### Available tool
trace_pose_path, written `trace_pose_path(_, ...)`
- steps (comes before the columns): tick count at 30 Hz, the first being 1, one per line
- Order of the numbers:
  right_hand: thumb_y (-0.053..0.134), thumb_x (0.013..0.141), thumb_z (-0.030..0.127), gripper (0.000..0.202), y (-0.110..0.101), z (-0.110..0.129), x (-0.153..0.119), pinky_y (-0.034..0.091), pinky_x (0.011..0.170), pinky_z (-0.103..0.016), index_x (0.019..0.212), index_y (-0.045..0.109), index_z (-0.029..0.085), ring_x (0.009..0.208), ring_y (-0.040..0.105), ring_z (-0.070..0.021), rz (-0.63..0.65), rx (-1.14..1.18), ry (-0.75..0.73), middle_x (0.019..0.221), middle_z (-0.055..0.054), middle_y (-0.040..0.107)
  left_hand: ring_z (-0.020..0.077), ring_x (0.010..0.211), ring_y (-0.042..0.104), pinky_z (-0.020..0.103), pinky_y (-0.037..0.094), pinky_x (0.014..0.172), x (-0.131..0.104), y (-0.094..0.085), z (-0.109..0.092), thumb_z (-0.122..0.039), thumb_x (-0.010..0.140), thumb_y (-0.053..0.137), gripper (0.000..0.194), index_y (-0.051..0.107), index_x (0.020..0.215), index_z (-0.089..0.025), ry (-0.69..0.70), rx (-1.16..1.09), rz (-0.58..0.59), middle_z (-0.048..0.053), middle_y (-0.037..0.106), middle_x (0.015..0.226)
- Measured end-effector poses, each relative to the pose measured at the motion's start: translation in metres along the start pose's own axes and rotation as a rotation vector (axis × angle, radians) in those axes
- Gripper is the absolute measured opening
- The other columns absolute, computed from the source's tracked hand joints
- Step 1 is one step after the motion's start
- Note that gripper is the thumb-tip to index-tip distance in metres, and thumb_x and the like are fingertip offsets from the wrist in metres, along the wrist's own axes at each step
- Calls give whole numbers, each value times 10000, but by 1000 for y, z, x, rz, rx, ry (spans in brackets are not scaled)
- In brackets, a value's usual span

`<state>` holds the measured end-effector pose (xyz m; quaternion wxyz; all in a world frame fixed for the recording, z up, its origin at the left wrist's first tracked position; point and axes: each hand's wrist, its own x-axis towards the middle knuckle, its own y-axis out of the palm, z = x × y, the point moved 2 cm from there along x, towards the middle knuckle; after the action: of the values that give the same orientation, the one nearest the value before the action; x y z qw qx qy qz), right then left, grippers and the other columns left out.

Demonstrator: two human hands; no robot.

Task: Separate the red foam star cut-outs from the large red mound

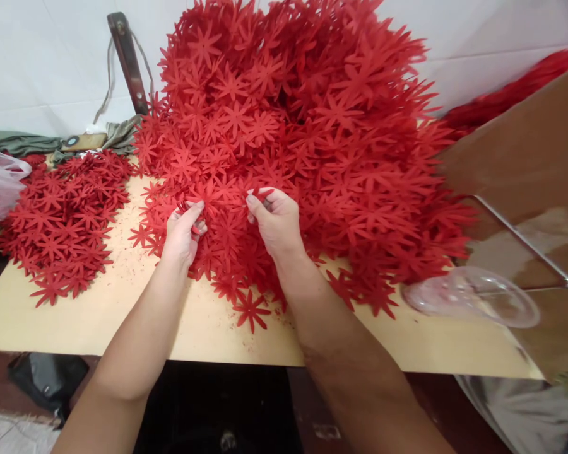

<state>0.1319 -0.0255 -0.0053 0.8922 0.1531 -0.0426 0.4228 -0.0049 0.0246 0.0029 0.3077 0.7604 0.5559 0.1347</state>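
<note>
A tall heap of red flower-shaped cutouts point(303, 139) with long narrow petals fills the middle of the wooden table point(208, 328). In front of its lower part, my left hand point(185, 227) is closed on some red flower cutouts, their petals showing above and below the thumb. My right hand point(275, 217) pinches a red flower cutout point(264, 192) between thumb and fingers, a short way to the right of the left hand. One loose cutout point(251, 311) lies flat near the table's front edge.
A smaller pile of red cutouts point(69, 221) lies at the left, beside a plastic bag point(2, 180). On the right are a clear plastic cup point(473, 296), a cardboard box point(525, 164) and a metal rod point(523, 239). A dark upright bar point(127, 63) stands behind.
</note>
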Motion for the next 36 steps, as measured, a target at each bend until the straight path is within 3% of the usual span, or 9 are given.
trace_pose_path(11,497,713,668,531,-6,-1,-1,260,434,-226,502,450,182,405,324,-49,-52,-209,-45,408,60,366,2,403,368,135,313,401,-3,1,2,-282,465,812,350,515,603,-158,63,144,47,-101,432,470)
trace_pose_path(16,547,647,689,545,5,-1,-7,269,449,-216,505,389,187,438,332,-45,123,-123,6,449,63,371,10,451,431,137,360,454,-6,3,7,-331,480,817,324,574,606,-157,70,250,133,-84,505,504)
trace_pose_path(20,582,600,698,565,15,0,-13,256,443,-217,494,367,187,431,303,-36,305,-80,63,442,73,339,38,579,539,176,455,630,-7,4,10,-332,492,819,301,631,666,-173,116,243,174,-61,609,625)
trace_pose_path(28,604,564,706,572,19,3,-17,234,404,-217,481,383,185,392,310,-26,404,-50,142,409,76,385,96,812,630,222,476,821,-7,6,6,-329,576,786,231,704,741,-190,216,285,299,-10,710,824)
trace_pose_path(36,720,517,612,528,23,-1,-20,261,386,-188,542,427,174,351,309,-13,457,177,310,403,97,394,45,589,567,172,470,652,-4,2,5,-331,514,807,252,659,626,-160,290,324,76,-46,645,613)
